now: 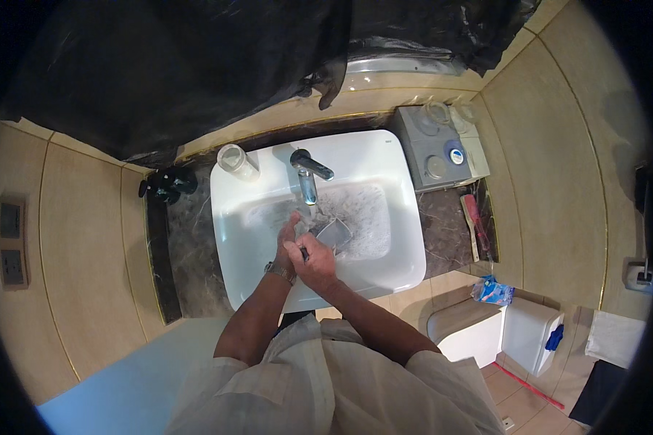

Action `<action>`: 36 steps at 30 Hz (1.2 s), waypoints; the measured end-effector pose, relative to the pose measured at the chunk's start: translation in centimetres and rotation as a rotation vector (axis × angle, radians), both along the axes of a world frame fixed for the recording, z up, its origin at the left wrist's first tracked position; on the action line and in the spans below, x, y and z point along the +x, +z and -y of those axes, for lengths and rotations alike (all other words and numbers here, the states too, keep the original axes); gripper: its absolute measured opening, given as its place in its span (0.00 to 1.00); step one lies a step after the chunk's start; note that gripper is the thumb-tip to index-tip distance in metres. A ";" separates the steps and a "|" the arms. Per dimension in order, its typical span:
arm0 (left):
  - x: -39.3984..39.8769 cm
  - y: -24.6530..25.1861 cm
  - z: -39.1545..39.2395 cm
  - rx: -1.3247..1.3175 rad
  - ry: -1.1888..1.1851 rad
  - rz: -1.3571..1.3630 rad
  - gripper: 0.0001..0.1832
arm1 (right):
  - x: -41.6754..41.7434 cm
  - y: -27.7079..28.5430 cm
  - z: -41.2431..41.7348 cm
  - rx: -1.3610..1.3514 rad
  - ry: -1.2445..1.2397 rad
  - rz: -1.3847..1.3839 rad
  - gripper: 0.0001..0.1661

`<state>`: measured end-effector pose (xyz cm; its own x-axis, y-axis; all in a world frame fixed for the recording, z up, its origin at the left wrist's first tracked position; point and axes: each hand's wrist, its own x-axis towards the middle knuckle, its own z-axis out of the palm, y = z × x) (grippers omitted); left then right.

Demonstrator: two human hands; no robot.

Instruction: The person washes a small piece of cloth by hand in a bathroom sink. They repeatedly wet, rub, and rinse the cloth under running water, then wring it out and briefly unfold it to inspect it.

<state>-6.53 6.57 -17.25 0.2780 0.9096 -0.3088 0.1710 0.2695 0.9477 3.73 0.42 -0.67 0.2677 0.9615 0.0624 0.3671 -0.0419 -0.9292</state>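
Note:
A white washbasin (408,261) holds water with foam or bubbles on its surface. Over it a chrome faucet (307,187) lets water run down. My right hand (314,261) is closed around the dark handle of a grey, flat-bladed tool (334,234), perhaps a scraper or trowel; its exact kind is unclear. The blade lies just above or in the water, right of the stream. Beside it, my left hand (287,239), with a metal watch on the wrist, is under the faucet with fingers pointing forward; whether it touches the tool is hidden.
A clear jar (238,163) stands on the basin's back left corner. Dark bottles (168,185) are on the marble counter at left. At right are a grey box (430,147) with lids and jars on it and a red-and-cream brush (472,223). A toilet (468,331) stands lower right.

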 end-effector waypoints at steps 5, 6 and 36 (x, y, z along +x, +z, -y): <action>3.9 9.9 -0.2 -0.547 0.256 0.331 0.25 | 5.2 -6.0 -2.0 -0.099 -0.182 0.134 0.20; 3.9 10.6 -0.2 -0.550 0.251 0.330 0.24 | 6.3 -7.1 -2.3 -0.115 -0.213 0.180 0.21; 2.7 7.4 0.7 0.003 0.014 0.169 0.26 | 4.0 -5.7 -3.6 -0.305 -0.129 0.168 0.20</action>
